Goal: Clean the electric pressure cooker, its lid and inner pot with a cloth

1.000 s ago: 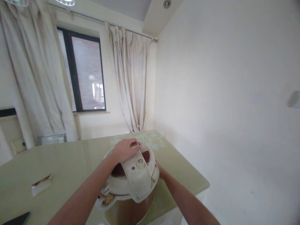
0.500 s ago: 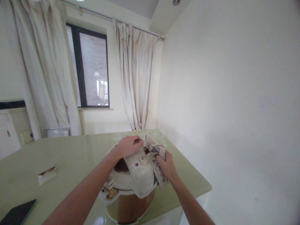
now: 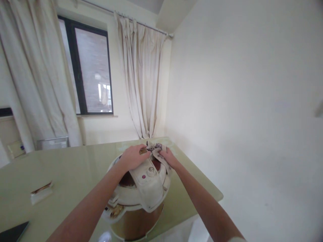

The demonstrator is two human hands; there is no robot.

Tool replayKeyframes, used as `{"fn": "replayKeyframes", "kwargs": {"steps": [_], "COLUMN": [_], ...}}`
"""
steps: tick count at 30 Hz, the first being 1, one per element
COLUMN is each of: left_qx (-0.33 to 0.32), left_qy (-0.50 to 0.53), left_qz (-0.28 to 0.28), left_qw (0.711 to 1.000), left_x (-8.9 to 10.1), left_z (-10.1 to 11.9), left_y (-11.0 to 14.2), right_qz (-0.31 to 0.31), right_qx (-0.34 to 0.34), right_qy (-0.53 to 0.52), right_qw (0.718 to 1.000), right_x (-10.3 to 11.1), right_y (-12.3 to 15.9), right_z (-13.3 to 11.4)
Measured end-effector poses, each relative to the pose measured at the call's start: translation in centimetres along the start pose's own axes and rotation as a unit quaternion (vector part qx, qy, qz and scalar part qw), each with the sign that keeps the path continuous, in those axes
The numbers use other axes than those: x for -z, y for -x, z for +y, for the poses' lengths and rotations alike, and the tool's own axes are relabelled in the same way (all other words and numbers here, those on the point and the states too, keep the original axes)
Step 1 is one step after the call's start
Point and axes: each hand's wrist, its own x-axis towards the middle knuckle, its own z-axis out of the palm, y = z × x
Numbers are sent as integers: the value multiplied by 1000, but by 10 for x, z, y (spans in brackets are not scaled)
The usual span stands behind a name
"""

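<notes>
A cream and brown pressure cooker (image 3: 137, 198) stands at the near edge of a pale green table (image 3: 75, 171). My left hand (image 3: 132, 156) rests on the far part of its lid, fingers curled over the top of the lid handle (image 3: 147, 185). My right hand (image 3: 168, 156) presses a crumpled patterned cloth (image 3: 155, 148) against the far right of the lid, fingers closed on the cloth. Both forearms reach in from the bottom of the view.
A small white packet (image 3: 40, 194) lies on the table at the left. A dark flat object (image 3: 12, 232) sits at the bottom left corner. Curtains (image 3: 141, 84) and a dark-framed window (image 3: 88, 72) are behind the table. A white wall (image 3: 239, 101) is on the right.
My right hand came up from beside the cooker with the cloth, then moved it across the lid to the far side. My left hand stayed on the lid.
</notes>
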Motion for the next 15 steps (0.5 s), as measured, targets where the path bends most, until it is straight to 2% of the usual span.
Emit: {"fn": "replayKeyframes", "kwargs": {"steps": [2, 4, 6, 7, 9, 10, 11, 13, 15], "left_qx": [-2, -11, -16, -18, -20, -23, -26, -30, -34], "left_qy": [-5, -9, -11, -8, -1, 1, 2, 2, 9], "left_qz": [-6, -11, -14, -14, -15, -16, -16, -17, -15], "left_qw": [1000, 1000, 1000, 1000, 1000, 1000, 1000, 999, 999], "left_x": [2, 3, 4, 4, 4, 4, 4, 4, 3], "left_z": [2, 3, 2, 1, 0, -1, -1, -2, -3], "left_y": [1, 1, 1, 1, 0, 0, 0, 0, -1], "right_qz": [61, 83, 50, 31, 14, 25, 52, 130, 193], "right_qx": [33, 79, 145, 162, 168, 146, 110, -7, -111], "right_qy": [-6, 32, 131, 161, 185, 177, 159, 105, 35], "right_qw": [998, 993, 979, 973, 968, 973, 980, 986, 974], "right_x": [5, 6, 5, 7, 12, 15, 17, 15, 2], "right_y": [54, 109, 148, 158, 158, 150, 140, 124, 121], "right_z": [6, 6, 2, -1, -3, -1, 5, 27, 60]}}
